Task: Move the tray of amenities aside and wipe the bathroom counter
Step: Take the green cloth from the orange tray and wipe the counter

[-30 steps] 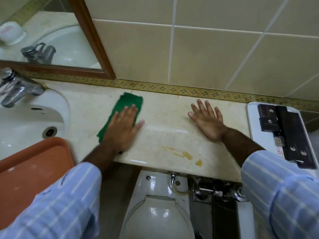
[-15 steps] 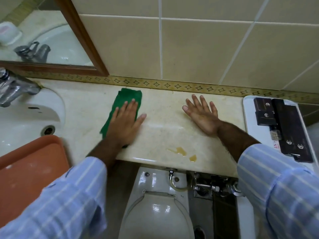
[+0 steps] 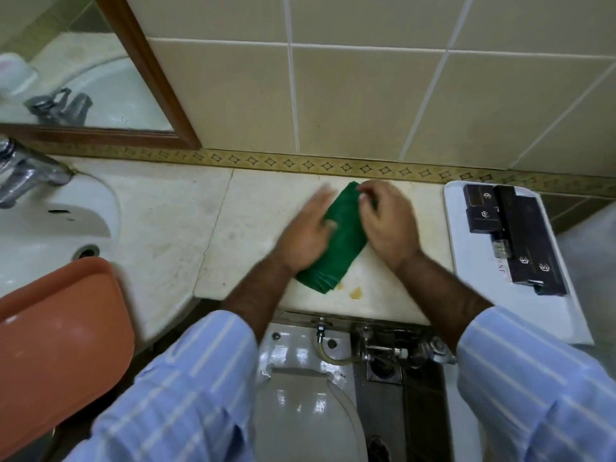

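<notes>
A folded green cloth [image 3: 336, 245] lies on the beige marble counter [image 3: 173, 221], in the middle. My left hand [image 3: 306, 235] presses flat on the cloth's left side and is blurred. My right hand [image 3: 386, 221] pinches the cloth's far right corner with curled fingers. Two small yellowish stains [image 3: 355, 292] sit near the counter's front edge, just right of the cloth's near end. The white tray [image 3: 473, 288] stands at the counter's right end and carries several dark amenity boxes [image 3: 520, 235].
A white sink [image 3: 40, 235] with a chrome tap [image 3: 23, 175] is at the left. An orange tray [image 3: 56, 345] lies over the sink's near edge. A toilet [image 3: 300, 395] and plumbing fittings [image 3: 393, 351] sit below the counter's front. A framed mirror [image 3: 83, 78] hangs at top left.
My left hand has slid the green cloth rightward across the counter to the stains. My right hand has lifted from lying flat and taken hold of the cloth's far corner.
</notes>
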The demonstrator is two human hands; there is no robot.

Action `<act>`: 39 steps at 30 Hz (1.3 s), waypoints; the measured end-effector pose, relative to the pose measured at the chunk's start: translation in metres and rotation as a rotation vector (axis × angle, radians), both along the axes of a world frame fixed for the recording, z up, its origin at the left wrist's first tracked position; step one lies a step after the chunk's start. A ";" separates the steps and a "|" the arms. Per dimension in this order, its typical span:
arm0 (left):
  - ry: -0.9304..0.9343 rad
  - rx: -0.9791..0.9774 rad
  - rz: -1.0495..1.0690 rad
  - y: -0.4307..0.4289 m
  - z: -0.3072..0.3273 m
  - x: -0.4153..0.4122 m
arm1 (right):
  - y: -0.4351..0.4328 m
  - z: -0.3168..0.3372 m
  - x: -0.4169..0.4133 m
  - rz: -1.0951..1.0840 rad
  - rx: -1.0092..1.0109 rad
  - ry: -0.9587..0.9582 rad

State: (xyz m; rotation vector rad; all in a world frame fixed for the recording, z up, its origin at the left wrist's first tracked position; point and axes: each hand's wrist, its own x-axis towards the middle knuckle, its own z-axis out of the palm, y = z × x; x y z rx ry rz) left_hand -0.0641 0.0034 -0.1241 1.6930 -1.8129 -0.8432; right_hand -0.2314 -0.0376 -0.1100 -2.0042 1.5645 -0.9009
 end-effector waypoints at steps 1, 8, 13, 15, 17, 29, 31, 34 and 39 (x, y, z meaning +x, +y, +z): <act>-0.041 -0.042 0.181 0.001 0.002 0.027 | 0.006 -0.006 0.011 0.061 0.077 0.110; -0.593 0.048 0.142 0.026 -0.040 0.104 | 0.006 -0.054 0.079 -0.034 0.243 0.583; -0.602 0.026 0.140 0.024 -0.047 0.110 | 0.015 -0.058 0.061 -0.078 0.242 0.660; -0.609 0.012 0.133 0.025 -0.047 0.110 | 0.037 -0.058 0.038 -0.228 0.306 0.651; -0.604 0.009 0.123 0.024 -0.044 0.108 | 0.074 -0.058 0.021 -0.291 0.346 0.622; -0.599 -0.003 0.137 0.024 -0.047 0.109 | 0.102 -0.066 0.006 -0.322 0.263 0.586; -0.599 -0.002 0.139 0.024 -0.048 0.109 | 0.075 -0.065 0.006 -0.429 0.301 0.552; -0.595 -0.011 0.145 0.023 -0.052 0.110 | 0.020 -0.061 0.005 -0.469 0.343 0.530; -0.596 -0.035 0.157 0.020 -0.059 0.112 | -0.047 -0.056 0.024 -0.442 0.369 0.551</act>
